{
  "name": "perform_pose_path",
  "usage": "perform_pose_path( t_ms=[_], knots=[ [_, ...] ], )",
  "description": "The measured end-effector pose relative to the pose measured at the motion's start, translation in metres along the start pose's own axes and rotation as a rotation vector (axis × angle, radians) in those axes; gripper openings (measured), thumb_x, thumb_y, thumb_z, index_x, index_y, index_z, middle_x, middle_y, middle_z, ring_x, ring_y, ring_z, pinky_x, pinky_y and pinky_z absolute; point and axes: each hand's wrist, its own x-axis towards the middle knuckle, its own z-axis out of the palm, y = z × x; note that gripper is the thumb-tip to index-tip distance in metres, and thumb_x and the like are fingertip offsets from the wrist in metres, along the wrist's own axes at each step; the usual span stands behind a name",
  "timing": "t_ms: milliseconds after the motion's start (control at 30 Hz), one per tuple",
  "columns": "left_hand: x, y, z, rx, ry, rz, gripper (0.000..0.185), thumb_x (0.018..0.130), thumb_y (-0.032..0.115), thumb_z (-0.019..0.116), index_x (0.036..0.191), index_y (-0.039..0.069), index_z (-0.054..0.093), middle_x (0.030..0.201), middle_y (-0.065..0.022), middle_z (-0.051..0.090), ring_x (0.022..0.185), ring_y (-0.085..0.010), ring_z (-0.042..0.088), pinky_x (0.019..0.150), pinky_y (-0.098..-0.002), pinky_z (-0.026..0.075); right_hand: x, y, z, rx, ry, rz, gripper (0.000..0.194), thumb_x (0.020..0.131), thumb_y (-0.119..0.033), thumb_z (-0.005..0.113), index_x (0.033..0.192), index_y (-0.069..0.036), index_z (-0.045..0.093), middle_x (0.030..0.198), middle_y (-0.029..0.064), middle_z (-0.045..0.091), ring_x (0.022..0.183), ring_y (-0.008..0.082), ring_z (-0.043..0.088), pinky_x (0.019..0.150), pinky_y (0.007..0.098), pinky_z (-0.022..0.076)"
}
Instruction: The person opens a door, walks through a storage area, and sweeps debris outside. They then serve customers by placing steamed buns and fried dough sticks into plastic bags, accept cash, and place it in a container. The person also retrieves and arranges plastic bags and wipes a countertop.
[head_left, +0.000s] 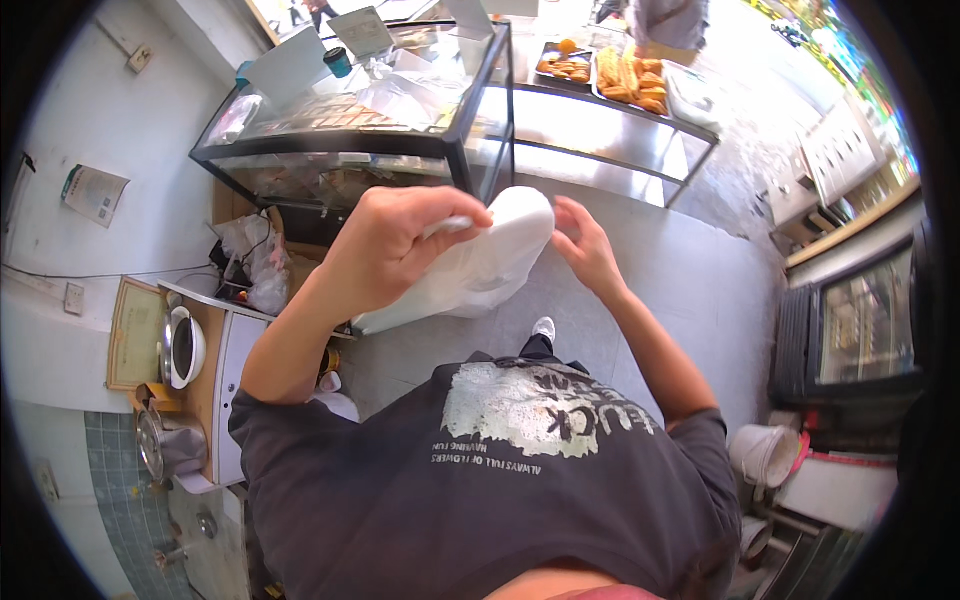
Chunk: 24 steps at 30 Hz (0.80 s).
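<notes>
A white translucent plastic bag (487, 262) spreads in front of my chest, its rounded top bulging between my hands. My left hand (409, 244) pinches a bunched piece of it between thumb and fingers. On the other side, my right hand (583, 244) is beside the bag's edge with thumb and fingers apart; whether a fingertip touches the plastic is unclear. The bag's lower part reaches down and left beneath my left forearm.
A glass display case (330, 142) with a black frame stands ahead. Beyond it, a metal table (585, 150) bears trays of fried dough sticks (630, 79). A cabinet (240, 367) is at left, a glass-doored appliance (866, 322) at right. A person (671, 26) is past the table.
</notes>
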Motion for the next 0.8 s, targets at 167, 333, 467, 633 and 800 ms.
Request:
perform_pose_path(
  t_ms=[167, 333, 467, 633, 800],
  knots=[
    [0.042, -0.015, -0.026, 0.185, 0.125, -0.052, 0.015, 0.076, -0.004, 0.061, 0.090, -0.001, 0.065, 0.082, -0.0131, 0.067, 0.073, -0.0256, 0.066, 0.066, -0.0282, 0.051, 0.198, 0.000, 0.053, -0.416, -0.132, -0.389, 0.066, 0.078, -0.030, 0.066, 0.131, 0.001, 0.042, 0.126, 0.0229, 0.048, 0.120, 0.0381, 0.043, 0.102, 0.0430, 0.0335],
    [0.079, -0.032, -0.045, 0.133, 0.212, -0.137, 0.013, 0.076, -0.004, 0.062, 0.089, -0.002, 0.065, 0.080, -0.0129, 0.067, 0.070, -0.0229, 0.066, 0.063, -0.0265, 0.050, 0.324, 0.015, 0.129, -0.755, -0.213, -0.422, 0.048, 0.079, -0.029, 0.061, 0.117, 0.000, 0.054, 0.113, 0.0220, 0.057, 0.109, 0.0360, 0.053, 0.092, 0.0435, 0.0414],
    [0.108, -0.077, -0.068, 0.137, 0.294, -0.188, 0.011, 0.079, 0.000, 0.063, 0.090, -0.002, 0.066, 0.080, -0.0109, 0.068, 0.072, -0.0172, 0.065, 0.065, -0.0244, 0.048, 0.389, 0.039, 0.153, -0.512, -0.248, -0.342, 0.018, 0.077, -0.015, 0.054, 0.083, -0.009, 0.070, 0.077, 0.0175, 0.065, 0.075, 0.0347, 0.064, 0.069, 0.0420, 0.0508],
    [0.145, -0.180, -0.092, -0.046, 0.334, -0.277, 0.016, 0.081, -0.004, 0.061, 0.095, 0.000, 0.065, 0.083, -0.0039, 0.065, 0.076, -0.0093, 0.056, 0.073, -0.0222, 0.045, 0.476, 0.038, 0.129, -0.188, -0.217, -0.229, 0.019, 0.076, -0.019, 0.060, 0.088, -0.007, 0.070, 0.085, 0.0148, 0.067, 0.079, 0.0287, 0.065, 0.073, 0.0370, 0.0501],
    [0.165, -0.231, -0.110, -0.195, 0.179, -0.235, 0.012, 0.083, -0.004, 0.059, 0.093, -0.001, 0.064, 0.086, -0.0050, 0.065, 0.081, -0.0103, 0.056, 0.074, -0.0225, 0.045, 0.458, 0.051, 0.157, -0.849, -0.326, -0.143, 0.029, 0.077, -0.032, 0.058, 0.096, -0.013, 0.069, 0.091, 0.0130, 0.066, 0.093, 0.0278, 0.063, 0.080, 0.0493, 0.0462]
  ],
)
